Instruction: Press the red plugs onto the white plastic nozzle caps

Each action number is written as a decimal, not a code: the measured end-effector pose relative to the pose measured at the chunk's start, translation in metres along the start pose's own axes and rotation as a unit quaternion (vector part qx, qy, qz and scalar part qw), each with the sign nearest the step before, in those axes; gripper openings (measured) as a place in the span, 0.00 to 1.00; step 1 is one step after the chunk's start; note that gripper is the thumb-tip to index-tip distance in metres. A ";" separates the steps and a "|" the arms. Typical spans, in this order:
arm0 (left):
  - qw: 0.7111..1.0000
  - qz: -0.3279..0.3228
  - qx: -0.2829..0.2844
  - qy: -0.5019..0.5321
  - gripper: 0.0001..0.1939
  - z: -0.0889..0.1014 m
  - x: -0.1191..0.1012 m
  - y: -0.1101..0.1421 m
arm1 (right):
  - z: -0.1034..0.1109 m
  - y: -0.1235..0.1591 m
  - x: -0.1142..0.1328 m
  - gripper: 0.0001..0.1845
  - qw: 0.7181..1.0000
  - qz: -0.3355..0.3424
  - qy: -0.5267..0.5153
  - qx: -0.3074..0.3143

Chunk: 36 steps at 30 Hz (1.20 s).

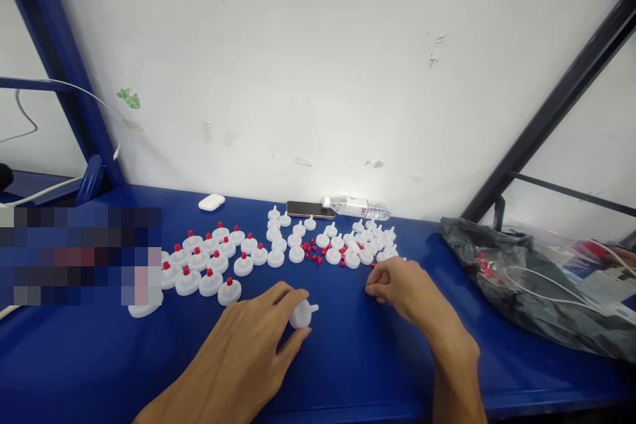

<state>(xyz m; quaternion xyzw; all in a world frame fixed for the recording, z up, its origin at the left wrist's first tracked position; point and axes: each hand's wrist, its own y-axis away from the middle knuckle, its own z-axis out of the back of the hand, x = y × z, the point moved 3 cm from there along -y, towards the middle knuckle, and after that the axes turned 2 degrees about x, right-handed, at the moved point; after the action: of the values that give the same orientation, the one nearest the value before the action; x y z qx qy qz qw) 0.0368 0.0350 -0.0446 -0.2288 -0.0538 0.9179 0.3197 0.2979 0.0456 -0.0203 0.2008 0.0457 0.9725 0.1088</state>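
Observation:
My left hand (248, 338) grips a white nozzle cap (300, 315) between thumb and fingers, tilted so its thin spout points right. Over the blue table, my right hand (397, 285) is closed in a pinch; whatever its fingertips hold, if anything, is hidden. Just beyond it stands a cluster of white nozzle caps (366, 256) with bare spouts. Small red tips (318, 258) lie loose among the white caps. To the left, several white caps wear red tips on their spouts, one of them a capped nozzle (229, 291) close to my left hand.
Along the wall lie a white case (211, 203), a phone (311, 211) and a clear plastic bottle (358, 207) on its side. A dark plastic bag (536, 305) with red pieces and a cable spreads over the right side. A pixelated patch covers the left edge.

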 end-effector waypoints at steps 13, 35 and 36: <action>1.000 -0.006 -0.009 0.015 0.17 -0.003 0.001 -0.002 | -0.001 0.025 0.046 0.07 0.949 0.233 -0.200 0.070; 0.995 -0.040 -0.096 0.004 0.18 0.004 -0.001 -0.001 | -0.003 0.034 0.067 0.12 0.913 0.219 -0.335 0.081; 0.994 -0.046 -0.104 0.006 0.18 0.003 -0.001 0.000 | -0.004 0.034 0.067 0.12 0.911 0.217 -0.339 0.085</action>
<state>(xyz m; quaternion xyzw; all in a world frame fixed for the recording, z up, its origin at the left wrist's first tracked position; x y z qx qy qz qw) 0.0364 0.0348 -0.0411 -0.2632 -0.1574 0.8905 0.3360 0.2295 0.0279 0.0059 0.5320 0.0436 0.8380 -0.1131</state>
